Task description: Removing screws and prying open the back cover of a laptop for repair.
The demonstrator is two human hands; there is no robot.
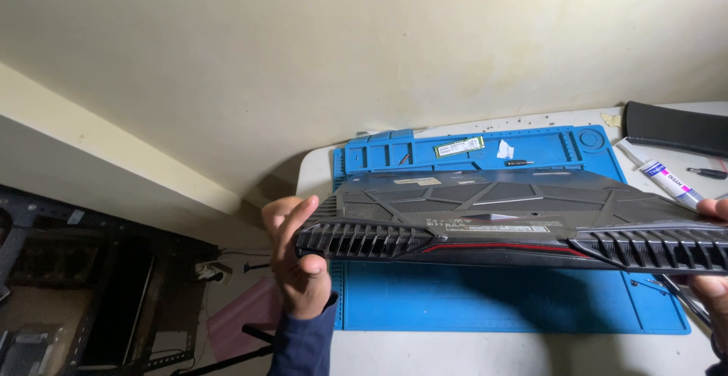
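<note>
Black plastic laptop base cover [500, 217], angular, with vent slats along its near edge and a thin red stripe, hangs in the air between our two hands, lifted clear above the blue silicone repair mat [485, 300] that lies on the white table [485, 349]. As far as we can judge, the cover is already off whatever it belongs to, since no laptop body shows under it; what is left to do with it we cannot read from this view. Our left hand [297, 258] grips the cover's left end, thumb over the slatted edge and fingers wrapped behind, wrist upright and the dark blue sleeve [303, 342] rising from below. Our right hand [713, 251] is mostly cut off by the picture's edge, yet its fingertips close on the cover's right end, above and below. Beyond the cover, in the mat's upper trays, we see a small green memory stick board [459, 147], a scrap of white paper [505, 149] and a short dark screwdriver bit [519, 162]. Farther right lie a white paste tube [671, 179] and a black padded rest [675, 127].
</note>
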